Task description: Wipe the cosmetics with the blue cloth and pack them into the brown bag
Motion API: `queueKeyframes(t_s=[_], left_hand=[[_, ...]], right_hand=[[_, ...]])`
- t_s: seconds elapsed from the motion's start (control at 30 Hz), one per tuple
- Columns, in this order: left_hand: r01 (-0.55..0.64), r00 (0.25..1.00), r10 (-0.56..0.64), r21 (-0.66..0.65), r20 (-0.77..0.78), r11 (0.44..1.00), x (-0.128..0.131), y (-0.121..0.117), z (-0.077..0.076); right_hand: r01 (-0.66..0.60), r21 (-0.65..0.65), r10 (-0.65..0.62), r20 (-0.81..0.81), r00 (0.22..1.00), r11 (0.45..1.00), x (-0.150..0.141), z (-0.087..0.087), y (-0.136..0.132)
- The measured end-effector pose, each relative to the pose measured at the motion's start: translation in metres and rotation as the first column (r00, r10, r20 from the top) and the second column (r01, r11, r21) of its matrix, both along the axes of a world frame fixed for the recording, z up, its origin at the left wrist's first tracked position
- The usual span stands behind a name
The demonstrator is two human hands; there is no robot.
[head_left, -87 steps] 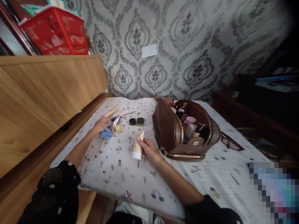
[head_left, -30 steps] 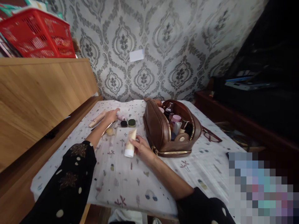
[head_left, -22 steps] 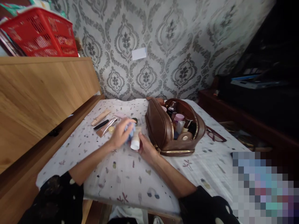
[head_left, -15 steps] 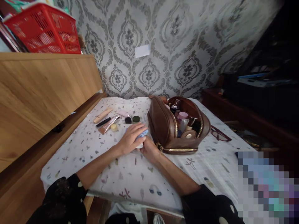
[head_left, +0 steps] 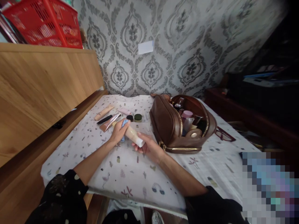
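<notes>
A pale cream cosmetic tube [head_left: 132,133] with a white end is held tilted above the table, between both hands. My right hand [head_left: 151,148] grips it near the white end, with the fingers partly beneath. My left hand [head_left: 118,132] is closed around a light blue cloth [head_left: 125,122], which touches the tube's far end. To the right of the hands stands a brown cosmetic bag [head_left: 163,121], unzipped, with several bottles and a pink-capped container [head_left: 187,114] inside.
Left of the bag lie a beige tube [head_left: 104,112], a black stick [head_left: 104,119], a brown tube [head_left: 109,123], a pink tube [head_left: 125,111] and two dark-lidded jars [head_left: 137,117]. Glasses [head_left: 224,134] lie to its right. A wooden panel [head_left: 49,77] borders the table, with a red basket [head_left: 44,25] above.
My hands have parted from being clasped together, so the cream tube now shows between them. My left hand has shifted left with the blue cloth, and the view has tilted slightly.
</notes>
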State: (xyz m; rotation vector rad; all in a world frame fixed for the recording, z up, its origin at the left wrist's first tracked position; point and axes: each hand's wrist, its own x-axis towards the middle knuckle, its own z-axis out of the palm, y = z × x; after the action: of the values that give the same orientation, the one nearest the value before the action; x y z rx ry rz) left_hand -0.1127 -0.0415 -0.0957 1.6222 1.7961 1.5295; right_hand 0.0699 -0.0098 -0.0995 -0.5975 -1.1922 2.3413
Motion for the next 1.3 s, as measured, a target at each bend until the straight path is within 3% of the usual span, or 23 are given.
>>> queueKeyframes(t_s=[0.1,0.17,0.37,0.47,0.57,0.63,0.7,0.9,1.03,1.13,1.3], left_hand=[[-0.154,0.988,0.155,0.058,-0.01,0.986,-0.012,0.005,-0.004],[-0.174,0.982,0.178,0.07,-0.061,0.982,-0.018,0.007,-0.005],[-0.172,0.899,0.208,0.126,-0.385,0.977,-0.012,-0.003,0.003],[-0.021,0.813,0.148,0.226,-0.562,0.974,0.002,-0.011,0.009],[0.187,0.655,0.034,0.205,-0.755,0.961,0.015,-0.016,0.008],[0.239,0.567,-0.015,0.147,-0.824,0.96,0.019,-0.016,0.006],[0.23,0.532,-0.034,0.106,-0.846,0.967,0.019,-0.016,0.004],[0.089,0.563,0.012,0.075,-0.827,0.993,0.005,-0.012,0.006],[0.029,0.678,-0.038,-0.024,-0.734,0.999,-0.009,-0.009,0.009],[0.056,0.768,-0.126,-0.129,-0.628,0.99,-0.018,-0.008,0.011],[0.169,0.835,-0.284,-0.272,-0.471,0.947,-0.026,-0.006,0.016]], right_hand=[[0.072,-0.056,-0.073,-0.016,0.997,0.996,0.002,0.001,0.004],[0.135,-0.047,-0.135,0.003,0.991,0.99,0.001,-0.001,0.006],[0.219,0.215,-0.233,0.041,0.972,0.952,-0.001,-0.011,0.008],[0.192,0.33,-0.22,0.049,0.974,0.924,-0.001,-0.012,0.007],[0.152,0.398,-0.189,0.056,0.98,0.905,-0.001,-0.011,0.008],[0.123,0.422,-0.167,0.067,0.984,0.898,0.0,-0.011,0.009],[0.114,0.423,-0.156,0.066,0.985,0.899,0.0,-0.01,0.01],[0.13,0.335,-0.157,0.056,0.986,0.933,0.0,-0.012,0.011],[0.138,0.257,-0.153,0.038,0.988,0.957,0.002,-0.013,0.012],[0.127,0.227,-0.138,0.032,0.99,0.966,0.003,-0.013,0.012],[0.133,0.215,-0.145,0.041,0.989,0.968,0.004,-0.015,0.014]])
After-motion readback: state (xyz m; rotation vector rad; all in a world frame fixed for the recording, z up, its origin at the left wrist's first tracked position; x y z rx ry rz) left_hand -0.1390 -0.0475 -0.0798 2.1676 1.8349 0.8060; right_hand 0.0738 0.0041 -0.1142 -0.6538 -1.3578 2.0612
